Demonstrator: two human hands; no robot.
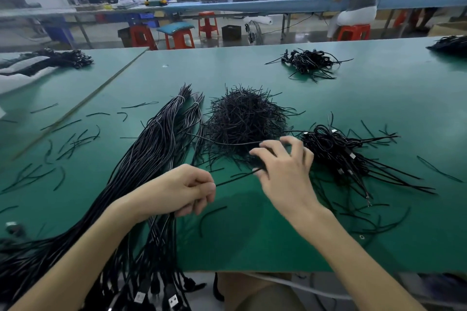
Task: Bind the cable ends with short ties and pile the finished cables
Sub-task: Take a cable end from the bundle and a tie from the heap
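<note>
Green matting (328,98) covers the bench, and nearly everything on it is black wire. At centre the left hand (177,192) is closed into a fist over the bundle of long cables (151,149), which runs from 7 o'clock up toward 12; a thin black strand (235,178) leaves the fist and reaches across to the right hand (285,174) at 3 o'clock of it. That hand's fingers are spread and half curled at the near edge of the heap of short ties (242,118), which lies at 12 o'clock from the hands. Its thumb side meets the strand, but whether it pinches it I cannot tell. The finished pile (336,151) sits just beside the right hand at 2 o'clock, with a farther pile (308,62) well beyond it at 1 o'clock. Loose ties (70,141) are scattered at 9 o'clock. The step in hand looks like picking a single tie for the gripped end. To do it well, lift only one tie clear of the tangle, keep the left grip firm so the end does not slip back into the bundle, wrap close to the fist and twist snugly, then drop the cable on the pile at 2 o'clock
</note>
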